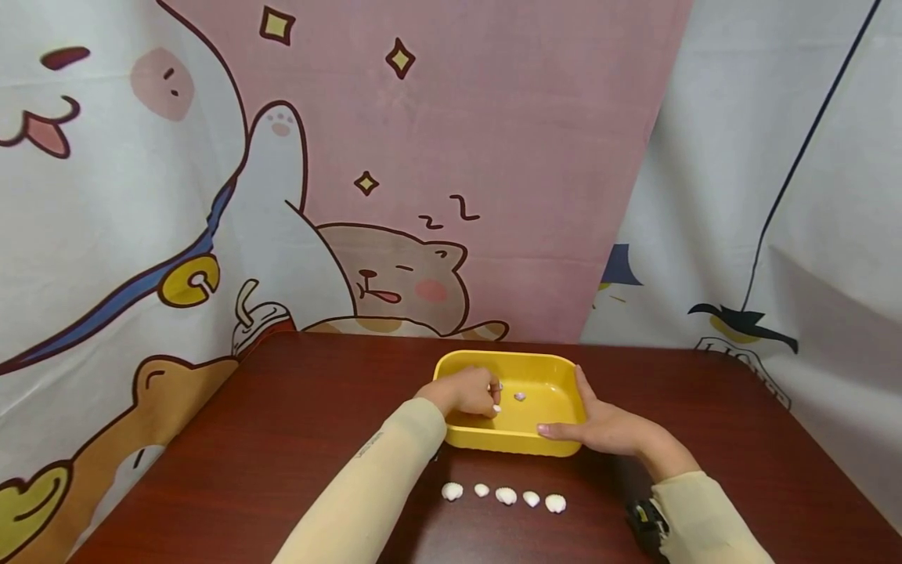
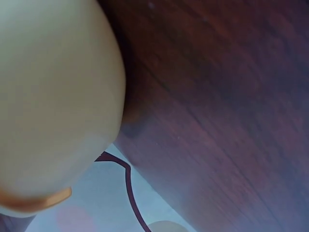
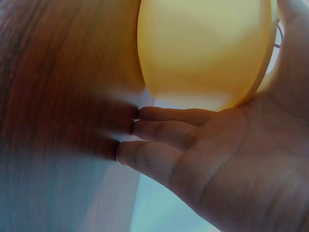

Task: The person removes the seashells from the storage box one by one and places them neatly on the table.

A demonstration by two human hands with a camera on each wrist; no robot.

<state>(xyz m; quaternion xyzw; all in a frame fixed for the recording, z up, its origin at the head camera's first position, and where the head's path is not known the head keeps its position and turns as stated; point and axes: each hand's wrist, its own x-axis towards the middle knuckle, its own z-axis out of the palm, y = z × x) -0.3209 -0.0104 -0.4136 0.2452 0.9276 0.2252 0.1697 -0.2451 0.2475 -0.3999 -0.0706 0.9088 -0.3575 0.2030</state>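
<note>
A yellow plastic tray (image 1: 493, 443) stands on the dark red-brown table. My left hand (image 1: 470, 392) reaches over its left side, fingers bent down inside, with a small white seashell (image 1: 496, 409) at the thumb and fingertips. Another small seashell (image 1: 520, 396) lies on the tray floor, and one more is partly hidden behind the left fingers. My right hand (image 1: 613, 427) rests against the tray's near right corner, thumb along the near wall and fingers along the right side. In the right wrist view these fingers (image 3: 159, 157) lie fairly straight beside the yellow wall.
Several white seashells (image 1: 506, 496) lie in a row on the table (image 1: 317, 423) in front of the tray, larger and smaller ones alternating. A printed cartoon cloth (image 1: 521, 157) hangs behind and beside the table. The left wrist view shows mostly sleeve (image 2: 53, 87) and tabletop.
</note>
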